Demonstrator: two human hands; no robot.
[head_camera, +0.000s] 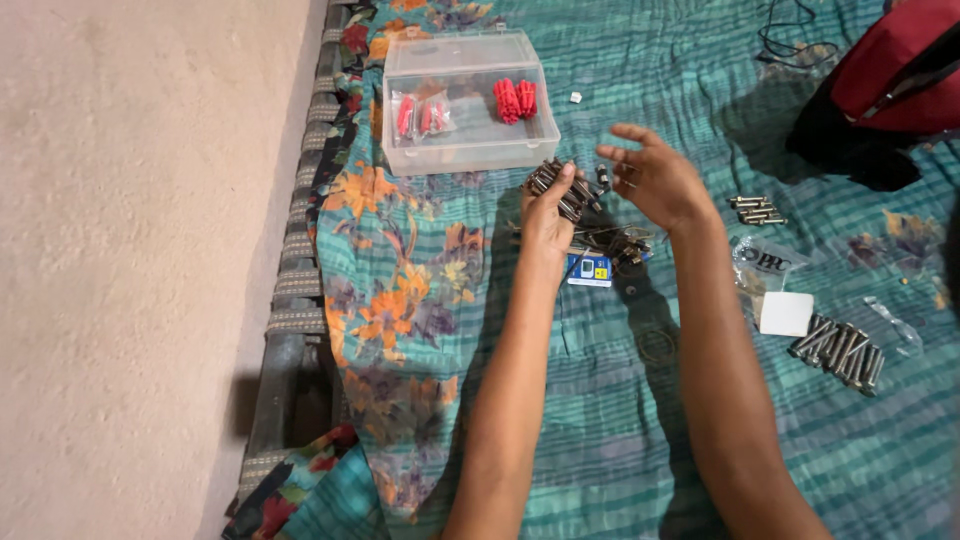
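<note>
My left hand (548, 222) is closed around a bundle of dark metal bolts (558, 184), held up above the teal bedsheet (620, 430). My right hand (655, 178) hovers just to the right of the bundle with its fingers spread, and it holds nothing I can make out. Under both hands lies a small pile of loose bolts (615, 243) beside a blue and white packet (590, 269). A clear plastic box (468, 145) with red wall plugs (514, 99) in it stands open just beyond the hands.
More bolts lie in a heap (842, 352) at the right and a few (757, 210) farther up. A clear plastic bag (762, 265) and a white card (786, 313) lie between them. A red and black bag (885, 85) sits top right. The bed edge (295, 290) and pale floor (130, 270) are at the left.
</note>
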